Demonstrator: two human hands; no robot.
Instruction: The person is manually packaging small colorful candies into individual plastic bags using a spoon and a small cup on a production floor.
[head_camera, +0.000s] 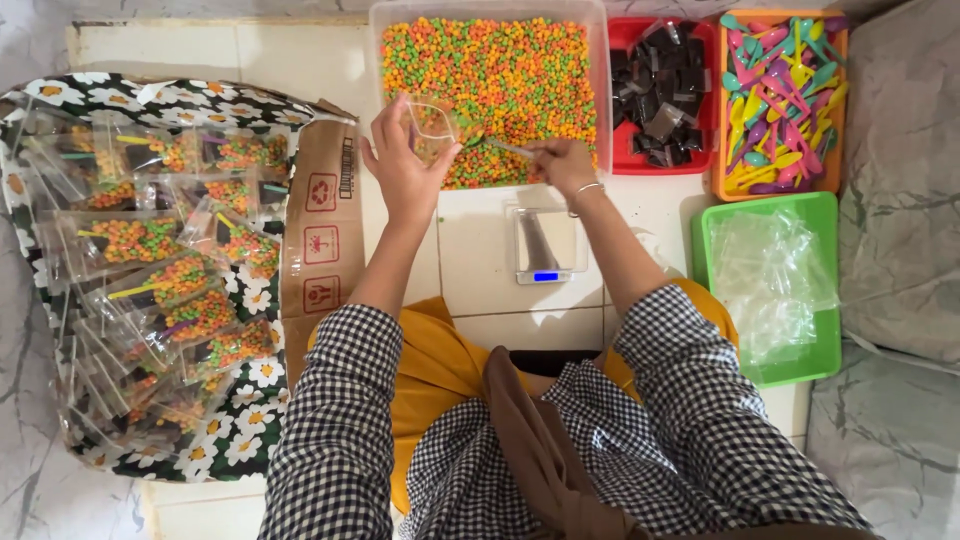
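Filling step: left hand (403, 170) grips small clear plastic pouch (432, 128) open — right hand (563, 165) pinches metal spoon (497, 146) over clear tub of multicoloured pellets (490, 75). Next move probably needs a steady tip into the pouch (digital scale (546, 243) waits below).

Scooping coloured pellets into a small clear bag

I see my left hand (402, 165) holding a small clear bag (432, 125) open over the clear tub (596, 80) of orange and green pellets, while my right hand (562, 162) tips a spoon (497, 146) at its mouth. A small digital scale (546, 244) sits just below on the tiled floor (300, 60). 3 trays lie to the right: red (628, 163), orange (722, 185), green (826, 300). Filled bags (160, 260) pile up on the left.
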